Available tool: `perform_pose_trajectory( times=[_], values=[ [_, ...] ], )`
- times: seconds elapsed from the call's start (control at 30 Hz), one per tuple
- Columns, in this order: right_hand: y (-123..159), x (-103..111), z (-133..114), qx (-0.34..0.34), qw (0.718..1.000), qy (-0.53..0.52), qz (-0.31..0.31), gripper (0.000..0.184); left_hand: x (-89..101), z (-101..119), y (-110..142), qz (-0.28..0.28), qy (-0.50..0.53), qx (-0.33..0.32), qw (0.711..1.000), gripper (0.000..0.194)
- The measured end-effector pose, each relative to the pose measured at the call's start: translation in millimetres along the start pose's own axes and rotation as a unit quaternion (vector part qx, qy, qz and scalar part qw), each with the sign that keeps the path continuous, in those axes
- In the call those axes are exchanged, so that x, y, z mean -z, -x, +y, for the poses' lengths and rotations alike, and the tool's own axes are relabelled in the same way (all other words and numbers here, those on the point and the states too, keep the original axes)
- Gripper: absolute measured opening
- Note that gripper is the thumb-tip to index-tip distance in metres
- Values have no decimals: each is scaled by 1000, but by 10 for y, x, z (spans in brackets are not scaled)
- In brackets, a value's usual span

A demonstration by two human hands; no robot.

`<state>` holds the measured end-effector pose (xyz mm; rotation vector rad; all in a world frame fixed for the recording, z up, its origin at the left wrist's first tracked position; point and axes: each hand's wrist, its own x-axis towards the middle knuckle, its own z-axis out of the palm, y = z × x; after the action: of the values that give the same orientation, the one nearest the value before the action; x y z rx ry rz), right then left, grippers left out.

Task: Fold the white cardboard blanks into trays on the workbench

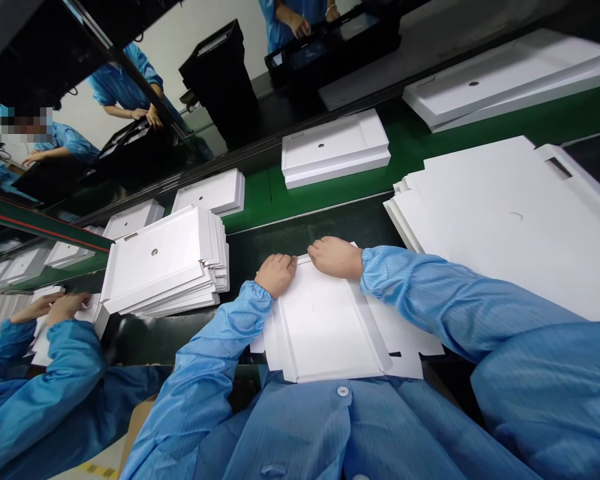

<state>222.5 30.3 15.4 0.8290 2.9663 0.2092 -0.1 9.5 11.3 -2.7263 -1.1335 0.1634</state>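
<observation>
A flat white cardboard box blank (pixel 325 330) lies on the dark table right in front of me, its side flaps creased. My left hand (pixel 276 274) is curled over the blank's far left corner, fingers closed on the edge flap. Beside it, my right hand (pixel 336 257) presses down on the same far edge, fingers bent over the flap. Both arms wear blue sleeves.
A stack of white blanks (pixel 167 263) stands at my left and a larger stack (pixel 510 220) at my right. Folded white boxes (pixel 335 148) ride the green belt (pixel 410 143) beyond. A co-worker's hands (pixel 55 307) work at far left; others in blue stand behind.
</observation>
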Motion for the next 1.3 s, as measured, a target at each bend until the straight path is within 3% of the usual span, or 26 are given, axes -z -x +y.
perform_pose_trajectory(
  times=[0.1,0.4,0.67,0.77,0.9,1.0,1.07,1.17,1.3],
  values=[
    [-6,84,29,16,1000,11,-18,25,84,-10,-9,-9,-4,-22,1000,37],
    [135,550,108,8,999,35,28,27,543,-71,45,27,-19,-3,999,39],
    [191,779,156,-57,996,-14,71,30,770,-64,63,51,13,67,996,40],
    [287,846,184,-102,982,-56,150,36,848,-108,140,64,24,96,993,41],
    [574,894,291,-196,930,-119,286,46,1065,-312,401,107,39,146,983,38],
    [812,726,393,-257,913,-166,268,49,1315,-660,730,167,58,217,960,34],
    [918,490,438,-258,925,-185,209,51,1485,-980,1004,212,64,287,932,35],
    [981,80,444,-200,957,-179,106,49,1662,-1477,1449,264,66,434,859,39],
    [935,-271,390,-147,974,-168,39,45,1720,-1889,1945,237,89,566,785,37]
  ],
)
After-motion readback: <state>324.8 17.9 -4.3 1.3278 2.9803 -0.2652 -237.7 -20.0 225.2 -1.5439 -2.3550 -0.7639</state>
